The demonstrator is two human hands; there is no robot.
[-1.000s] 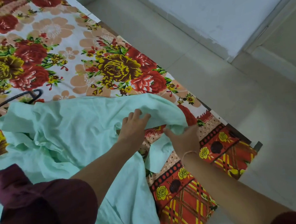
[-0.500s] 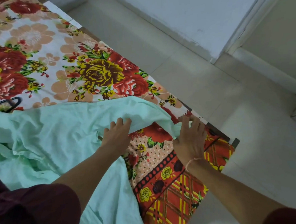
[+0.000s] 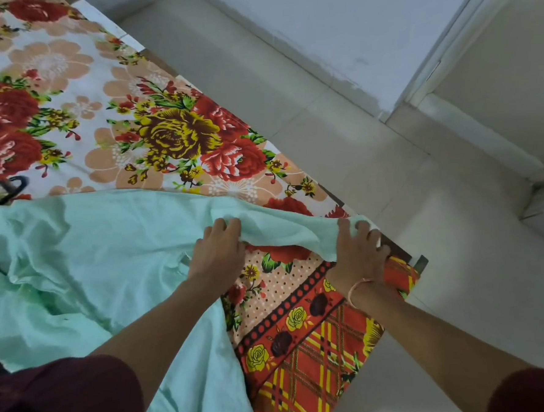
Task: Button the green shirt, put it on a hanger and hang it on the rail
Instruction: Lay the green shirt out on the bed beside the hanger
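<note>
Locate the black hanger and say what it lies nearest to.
In the head view the black hanger lies at the far left edge, on the floral bedsheet, just beyond the upper edge of the green shirt; only part of it shows.

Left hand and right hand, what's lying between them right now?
In the head view, a strip of the green shirt spans from the left hand to the right hand; just below it the floral bedsheet shows.
</note>
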